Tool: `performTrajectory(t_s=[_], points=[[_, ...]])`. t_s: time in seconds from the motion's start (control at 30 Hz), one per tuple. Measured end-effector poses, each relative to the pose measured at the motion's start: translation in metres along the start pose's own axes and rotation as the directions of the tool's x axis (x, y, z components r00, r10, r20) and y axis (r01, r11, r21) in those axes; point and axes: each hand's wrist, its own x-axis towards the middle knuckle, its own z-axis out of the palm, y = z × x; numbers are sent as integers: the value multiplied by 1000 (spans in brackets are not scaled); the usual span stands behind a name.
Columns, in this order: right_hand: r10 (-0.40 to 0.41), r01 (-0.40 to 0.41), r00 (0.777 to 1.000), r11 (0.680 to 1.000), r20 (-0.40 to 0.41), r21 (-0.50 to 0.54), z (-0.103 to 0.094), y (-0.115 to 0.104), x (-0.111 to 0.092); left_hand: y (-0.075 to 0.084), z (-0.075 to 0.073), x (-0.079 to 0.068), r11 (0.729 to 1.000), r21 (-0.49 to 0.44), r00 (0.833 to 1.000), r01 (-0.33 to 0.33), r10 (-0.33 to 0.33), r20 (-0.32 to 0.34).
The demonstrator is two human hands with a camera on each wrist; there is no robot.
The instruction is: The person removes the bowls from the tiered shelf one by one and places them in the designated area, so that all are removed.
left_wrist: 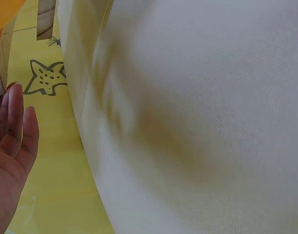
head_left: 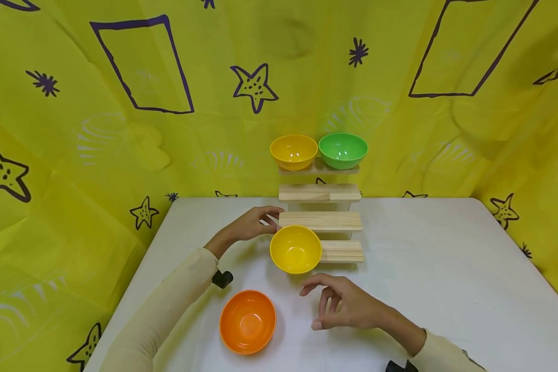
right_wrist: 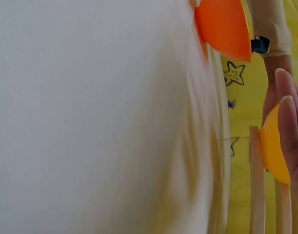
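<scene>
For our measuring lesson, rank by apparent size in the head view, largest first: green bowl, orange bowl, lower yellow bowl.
Orange bowl
Lower yellow bowl
Green bowl
True sizes are unsure; nearness differs.

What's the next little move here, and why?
I'd guess the right fingers should reach for the orange bowl: they hold nothing, it sits on the table, and beside the lower yellow bowl the lowest step has bare wood.
</scene>
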Motion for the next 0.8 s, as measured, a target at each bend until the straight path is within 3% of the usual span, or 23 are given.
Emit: performTrajectory(t_s=[0.17, 0.43, 0.8], points=[[-64, 57, 990, 997, -124, -59, -11, 2, -1, 0, 0, 0, 1000, -3, 1000, 6, -6, 0], [-121, 85, 949, 987, -291, -135, -30, 7, -4, 2, -1, 0, 1000, 3, 1000, 8, -8, 5], [4, -54, 916, 992, -401, -112, -38, 17, -3, 2, 0, 0, 1000, 0, 1000, 21, -21, 4]])
